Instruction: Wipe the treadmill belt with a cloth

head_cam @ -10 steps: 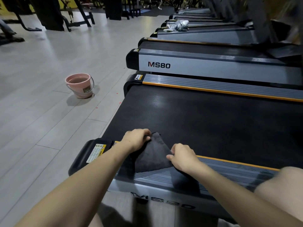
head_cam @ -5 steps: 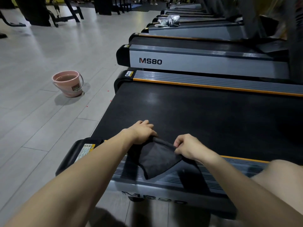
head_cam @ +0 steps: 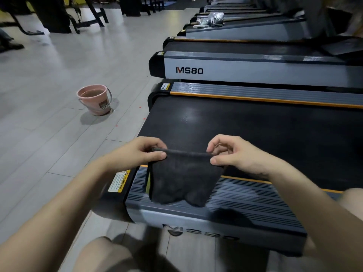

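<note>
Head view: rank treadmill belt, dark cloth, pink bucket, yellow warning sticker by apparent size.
1. treadmill belt
2. dark cloth
3. pink bucket, though it sits farther from the camera, so its true size against the cloth is unsure
4. yellow warning sticker

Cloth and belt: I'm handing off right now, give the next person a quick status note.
Left hand pinches the left top corner of the dark cloth; right hand pinches the right corner. The cloth hangs over the near side rail, not on the treadmill belt. Pink bucket with water stands on the floor to the left. No wiping contact now; the belt is left to wipe.
</note>
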